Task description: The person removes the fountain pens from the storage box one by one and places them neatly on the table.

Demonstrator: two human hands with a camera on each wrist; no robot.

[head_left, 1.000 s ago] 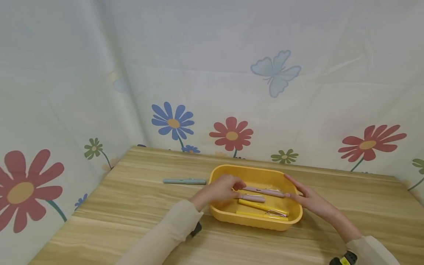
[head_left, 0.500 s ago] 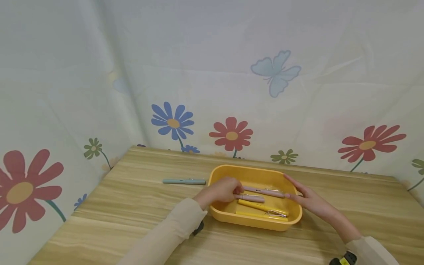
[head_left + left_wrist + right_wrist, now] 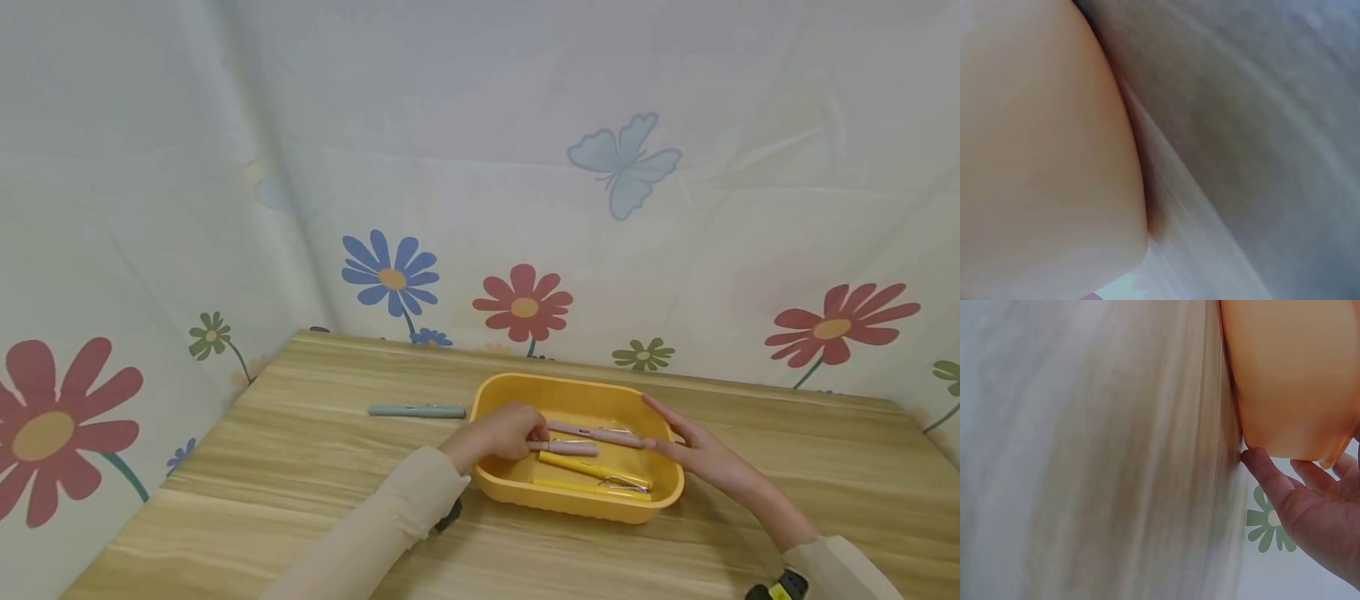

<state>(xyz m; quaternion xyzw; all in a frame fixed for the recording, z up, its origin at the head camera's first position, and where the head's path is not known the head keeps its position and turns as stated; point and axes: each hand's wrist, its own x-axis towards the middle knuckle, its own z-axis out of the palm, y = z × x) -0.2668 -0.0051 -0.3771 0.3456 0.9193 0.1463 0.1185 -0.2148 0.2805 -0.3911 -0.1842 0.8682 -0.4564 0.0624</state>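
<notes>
A yellow plastic basket (image 3: 562, 507) stands on the table holding several pens. My left hand (image 3: 508, 430) reaches over its left side, thumb and fingers pinching the left end of a pale pink pen (image 3: 576, 448). Just behind lies another pale pink pen (image 3: 600, 435). Two yellow pens, one capped with its clip up (image 3: 588, 467) and one along the front wall (image 3: 566, 485), lie nearer me. My right hand (image 3: 708, 457) grips the basket's right rim, thumb over the inside. From the right wrist, its fingertips (image 3: 1257, 459) touch the outer wall (image 3: 1297, 381).
A teal pen (image 3: 417, 411) lies on the wood-patterned table (image 3: 300, 467) left of the basket. Behind the table hangs a pale flower-printed cloth (image 3: 450, 150). Dark straps with small devices (image 3: 780, 587) sit at my wrists.
My left hand's fingers have closed on the front pale pink pen, which has shifted slightly left. The right hand and the basket stay in place.
</notes>
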